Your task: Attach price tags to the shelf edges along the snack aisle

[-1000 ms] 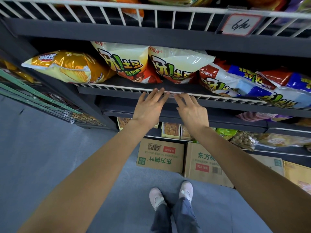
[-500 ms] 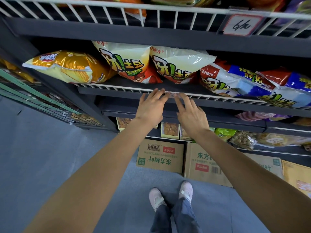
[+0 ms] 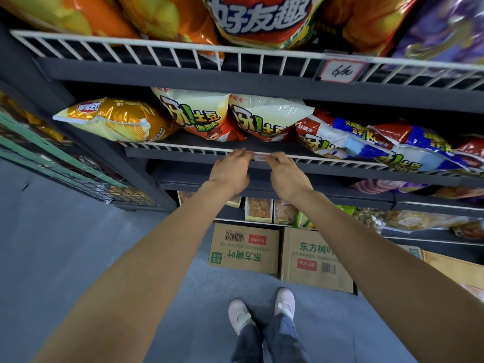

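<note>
A small price tag [image 3: 259, 156] sits on the white wire rail [image 3: 183, 147] of the middle shelf, below the pale chip bags [image 3: 264, 116]. My left hand [image 3: 230, 172] pinches the tag's left end with its fingers curled over the rail. At the tag's right end my right hand [image 3: 286, 174] does the same. Only a narrow strip of the tag shows between my fingertips. On the wire rail of the shelf above, at the right, hangs a handwritten price tag [image 3: 340, 71].
Snack bags fill the upper shelf [image 3: 262, 19] and the middle shelf's right side [image 3: 392, 145]. Two cardboard boxes [image 3: 243, 248] stand on the grey floor by my feet. At the left a green wire rack [image 3: 52, 163] juts out.
My fingers, which lay straight along the rail, have curled in over the tag's two ends. The view has tilted up, so more of the upper shelf shows.
</note>
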The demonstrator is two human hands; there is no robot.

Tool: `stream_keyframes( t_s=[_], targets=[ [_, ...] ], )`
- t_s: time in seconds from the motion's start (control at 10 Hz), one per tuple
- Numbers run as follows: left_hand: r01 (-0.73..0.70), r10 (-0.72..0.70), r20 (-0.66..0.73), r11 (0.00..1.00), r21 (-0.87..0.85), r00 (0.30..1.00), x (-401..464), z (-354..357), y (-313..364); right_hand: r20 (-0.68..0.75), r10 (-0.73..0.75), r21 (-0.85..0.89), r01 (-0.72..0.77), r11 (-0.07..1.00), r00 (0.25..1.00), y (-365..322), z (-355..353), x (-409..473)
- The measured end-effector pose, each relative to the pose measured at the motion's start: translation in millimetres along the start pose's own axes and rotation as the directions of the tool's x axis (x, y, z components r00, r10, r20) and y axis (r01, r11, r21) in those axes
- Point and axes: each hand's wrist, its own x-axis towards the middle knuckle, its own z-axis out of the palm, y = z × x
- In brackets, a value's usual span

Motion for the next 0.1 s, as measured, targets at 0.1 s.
stream_keyframes(
  t_s=[0.1],
  targets=[
    [0.051,-0.061,-0.093,0.993,-0.105,0.994,-11.1,-12.9,2.3,-0.010,0.016,0.151,-0.014,0.988,1.000,-4.7,-7.4,-9.1]
  ],
)
